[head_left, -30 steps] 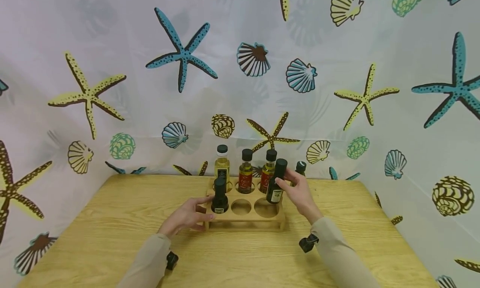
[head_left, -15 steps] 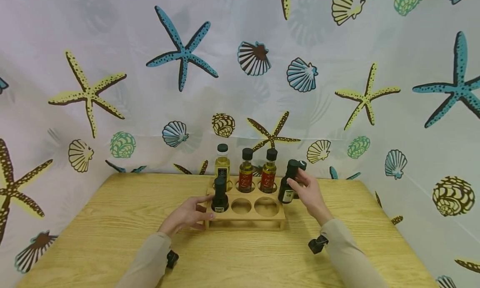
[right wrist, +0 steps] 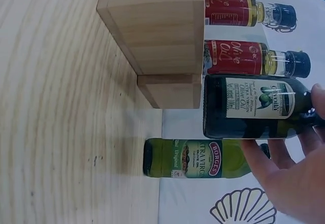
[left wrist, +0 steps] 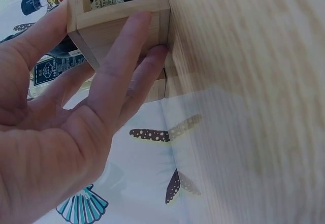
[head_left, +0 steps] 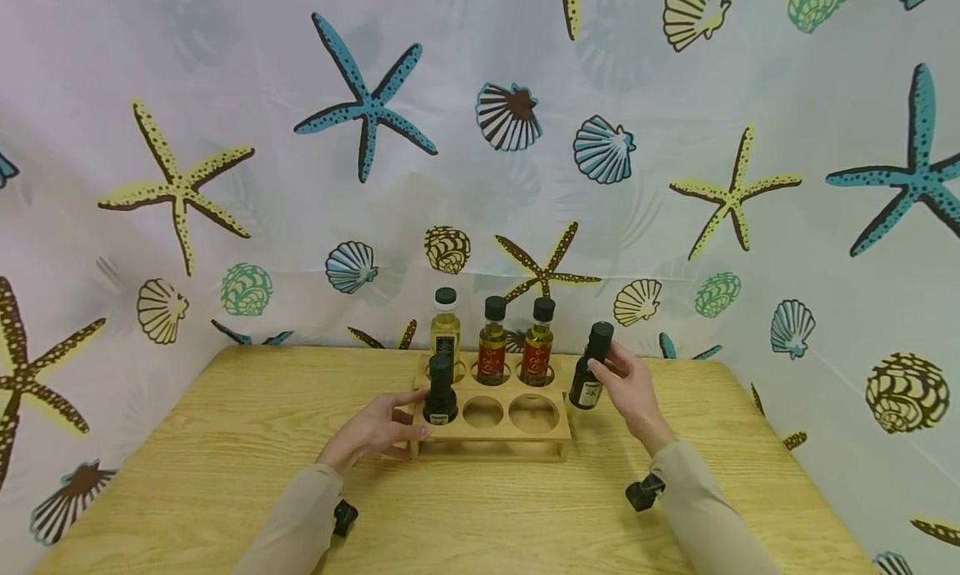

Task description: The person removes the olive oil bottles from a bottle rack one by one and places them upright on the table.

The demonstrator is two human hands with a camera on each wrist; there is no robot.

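dark bottle (head_left: 589, 367) pinched in right hand (head_left: 633, 392), beside wooden rack (head_left: 491, 429).

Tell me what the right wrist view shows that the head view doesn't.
Only the right wrist view shows a green Borges bottle standing on the table behind the held one. Only the head view shows the left hand at the wooden rack and its empty holes. Both show the right hand holding the dark bottle beside the rack.
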